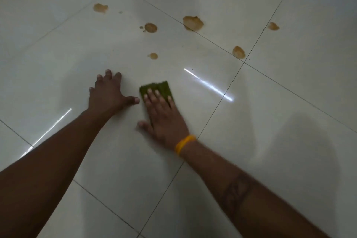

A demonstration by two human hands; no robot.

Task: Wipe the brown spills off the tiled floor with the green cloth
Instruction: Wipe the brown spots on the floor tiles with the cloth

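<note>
Stretching away on all sides is a glossy white tiled floor [289, 141], its dark grout lines running diagonally and streaks of lamp glare across it. Brown spills [193, 23] dot the far half: several blotches and a cluster of small drops at the top, none of them touched by the cloth yet, so most of the wiping looks undone.

Two bare forearms reach in from the near edge. The left hand [108, 92] is planted flat on a tile, fingers spread and holding nothing; it seems to be there as a prop, carrying the person's weight while leaning forward. The right hand [164, 116], with a yellow band [184, 144] at the wrist, lies flat on the green cloth [156, 89], fingers straight and close together, thumb out on the tile, pressing down, not pinching.

That cloth is folded into a small oblong, just right of the left thumb and well short of the nearest spill. Its long axis runs away from the person, pointing toward the spills, probably ready to be pushed forward.
</note>
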